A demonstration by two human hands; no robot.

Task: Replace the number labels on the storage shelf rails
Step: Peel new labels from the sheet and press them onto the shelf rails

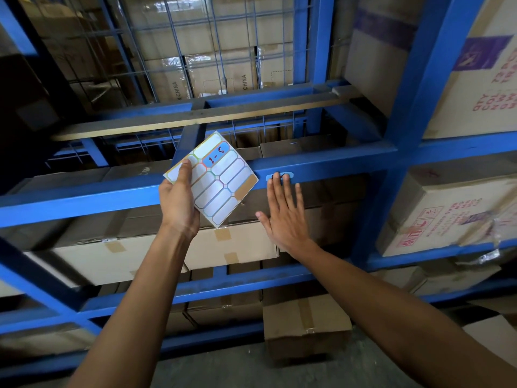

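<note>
Item: small blue oval number label with dark handwriting [279,176], stuck on the front face of the blue-painted steel shelf rail [330,163]; long axis along the rail, running left to right with a slight upward tilt to the right. Position relative to hands: directly at the tips of the right hand [285,217], fingertips [275,177] overlapping its lower edge; writing partly hidden, not legible. Right hand flat, fingers spread, palm toward the rail, holding nothing. Left hand [179,197] just left of the label, below the same rail, thumb pinching the white square sticker sheet of blank bordered labels [215,183], one blue label on it marked "1-5" in red. Nearer hand: right. Judged next move: pressing or peeling along the label's length. Behind: brown cardboard cartons [229,245] on the shelves.
</note>
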